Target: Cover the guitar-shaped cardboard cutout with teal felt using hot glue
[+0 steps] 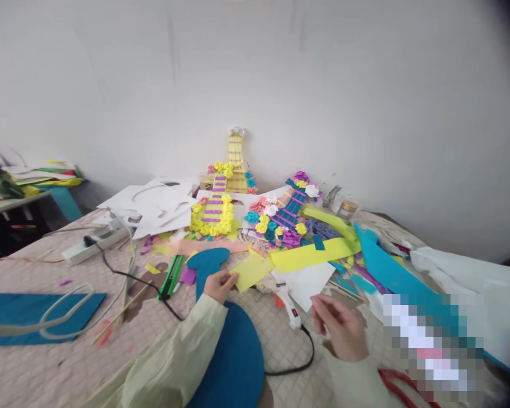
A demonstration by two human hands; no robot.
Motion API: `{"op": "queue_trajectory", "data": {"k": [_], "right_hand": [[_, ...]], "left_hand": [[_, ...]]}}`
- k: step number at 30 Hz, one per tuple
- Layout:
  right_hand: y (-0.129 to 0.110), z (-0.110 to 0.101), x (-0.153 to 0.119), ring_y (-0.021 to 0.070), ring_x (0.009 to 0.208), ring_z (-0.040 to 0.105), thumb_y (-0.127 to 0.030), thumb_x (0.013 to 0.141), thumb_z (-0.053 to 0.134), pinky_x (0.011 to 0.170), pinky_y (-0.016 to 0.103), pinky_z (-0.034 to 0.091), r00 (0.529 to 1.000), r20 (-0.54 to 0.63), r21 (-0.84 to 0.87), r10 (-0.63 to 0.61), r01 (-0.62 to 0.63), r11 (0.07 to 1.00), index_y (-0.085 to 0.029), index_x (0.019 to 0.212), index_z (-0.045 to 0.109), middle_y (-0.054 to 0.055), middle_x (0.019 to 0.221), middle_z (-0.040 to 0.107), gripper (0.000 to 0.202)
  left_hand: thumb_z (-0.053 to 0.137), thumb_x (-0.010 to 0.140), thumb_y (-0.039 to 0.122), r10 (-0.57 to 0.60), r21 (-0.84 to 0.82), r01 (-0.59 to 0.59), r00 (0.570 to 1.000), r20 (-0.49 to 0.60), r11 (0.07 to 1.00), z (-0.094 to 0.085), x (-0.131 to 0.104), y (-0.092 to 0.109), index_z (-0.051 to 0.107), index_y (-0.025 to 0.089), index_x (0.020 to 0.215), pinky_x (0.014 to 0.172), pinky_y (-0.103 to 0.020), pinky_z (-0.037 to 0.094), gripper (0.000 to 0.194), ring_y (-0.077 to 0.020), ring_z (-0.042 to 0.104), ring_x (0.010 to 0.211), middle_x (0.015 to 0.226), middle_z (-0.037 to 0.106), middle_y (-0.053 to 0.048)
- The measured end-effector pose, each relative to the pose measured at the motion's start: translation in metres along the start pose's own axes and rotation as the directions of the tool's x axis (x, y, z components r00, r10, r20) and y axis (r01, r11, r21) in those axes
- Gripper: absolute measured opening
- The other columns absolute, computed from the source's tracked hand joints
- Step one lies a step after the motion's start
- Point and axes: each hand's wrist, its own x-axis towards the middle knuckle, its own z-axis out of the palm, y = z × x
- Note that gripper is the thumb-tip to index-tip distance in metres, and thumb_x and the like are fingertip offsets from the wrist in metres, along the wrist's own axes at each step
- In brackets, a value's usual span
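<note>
My left hand (221,285) pinches the left edge of a yellow paper square (250,272), over the narrow part of a blue cutout (233,357) with a wide round base. My right hand (339,326) is raised near the corner of a white sheet (308,281), its fingertips pressed together; whatever they hold, if anything, is too small to make out. Between the hands lies a white glue gun (289,306) with a black cord. A green cutter (170,276) rests left of the blue cutout.
Flower-trimmed paper pieces (212,209) stand by the wall. A white power strip (96,242) and looping cords lie at left, above a blue sheet (8,317). Red-handled scissors (402,385) are at lower right, near blue paper strips (391,263). A glass jar (347,209) stands behind.
</note>
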Motion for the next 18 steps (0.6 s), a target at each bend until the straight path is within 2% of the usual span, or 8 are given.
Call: {"op": "queue_trajectory", "data": {"k": [3, 6, 9, 12, 13, 15, 18], "right_hand": [[-0.014, -0.016, -0.005, 0.0100, 0.037, 0.043, -0.047, 0.060, 0.068, 0.035, 0.024, 0.034, 1.000, 0.017, -0.095, -0.024, 0.026, 0.995, -0.017, 0.070, 0.063, 0.000, 0.051, 0.055, 0.032], [-0.024, -0.023, -0.001, 0.0109, 0.039, 0.045, -0.050, 0.063, 0.063, 0.037, 0.025, 0.037, 0.985, 0.173, -0.279, -0.021, 0.070, 0.958, -0.018, 0.071, 0.064, 0.002, 0.055, 0.057, 0.033], [-0.026, -0.011, 0.013, 0.0121, 0.043, 0.051, -0.050, 0.062, 0.062, 0.044, 0.027, 0.043, 0.926, 0.378, -0.512, 0.003, 0.207, 0.834, -0.020, 0.084, 0.066, 0.006, 0.075, 0.066, 0.037], [-0.021, 0.017, 0.030, 0.0130, 0.048, 0.057, -0.045, 0.058, 0.064, 0.054, 0.030, 0.048, 0.892, 0.448, -0.610, -0.051, 0.347, 0.712, -0.019, 0.105, 0.060, 0.011, 0.104, 0.063, 0.054], [-0.019, 0.027, 0.035, 0.0133, 0.048, 0.057, -0.044, 0.059, 0.063, 0.056, 0.031, 0.048, 0.883, 0.466, -0.615, -0.065, 0.376, 0.694, -0.017, 0.105, 0.059, 0.012, 0.105, 0.063, 0.054], [-0.014, 0.042, 0.044, 0.0140, 0.048, 0.057, -0.042, 0.063, 0.059, 0.054, 0.030, 0.047, 0.852, 0.522, -0.607, -0.045, 0.408, 0.682, -0.015, 0.092, 0.063, 0.010, 0.090, 0.067, 0.040], [-0.010, 0.046, 0.055, 0.0132, 0.046, 0.057, -0.038, 0.071, 0.050, 0.048, 0.025, 0.045, 0.817, 0.576, -0.603, 0.022, 0.407, 0.686, -0.016, 0.070, 0.061, 0.004, 0.065, 0.066, 0.025]], "left_hand": [[0.063, 0.062, 0.051, 0.028, -0.012, -0.029, 0.999, -0.020, 1.000, 0.003, -0.001, -0.001, 0.058, 0.014, 0.060, 0.048, -0.023, 0.045, 0.037, -0.0137, 0.056, 0.045, 0.048, 0.060, -0.001], [0.063, 0.062, 0.052, 0.067, -0.014, -0.067, 0.998, -0.017, 0.998, 0.006, -0.004, 0.001, 0.059, 0.014, 0.060, 0.049, -0.024, 0.046, 0.038, -0.0138, 0.056, 0.048, 0.050, 0.060, -0.002], [0.063, 0.062, 0.051, 0.107, 0.001, -0.107, 0.994, -0.008, 0.994, 0.007, -0.008, 0.005, 0.061, 0.013, 0.062, 0.051, -0.023, 0.046, 0.038, -0.0136, 0.056, 0.051, 0.055, 0.062, -0.003], [0.063, 0.063, 0.051, 0.137, 0.024, -0.137, 0.991, 0.011, 0.990, 0.007, -0.013, 0.010, 0.064, 0.013, 0.063, 0.051, -0.022, 0.045, 0.037, -0.0137, 0.056, 0.053, 0.059, 0.063, -0.004], [0.063, 0.063, 0.051, 0.143, 0.032, -0.144, 0.990, 0.019, 0.989, 0.007, -0.014, 0.011, 0.064, 0.013, 0.063, 0.051, -0.022, 0.046, 0.037, -0.0138, 0.057, 0.053, 0.059, 0.064, -0.004], [0.062, 0.064, 0.051, 0.153, 0.041, -0.154, 0.988, 0.034, 0.987, 0.007, -0.016, 0.012, 0.065, 0.013, 0.063, 0.051, -0.022, 0.046, 0.038, -0.0141, 0.057, 0.053, 0.059, 0.064, -0.005], [0.062, 0.064, 0.050, 0.164, 0.038, -0.165, 0.986, 0.044, 0.985, 0.008, -0.016, 0.012, 0.065, 0.013, 0.064, 0.051, -0.022, 0.046, 0.037, -0.0144, 0.058, 0.054, 0.060, 0.065, -0.005]]}}
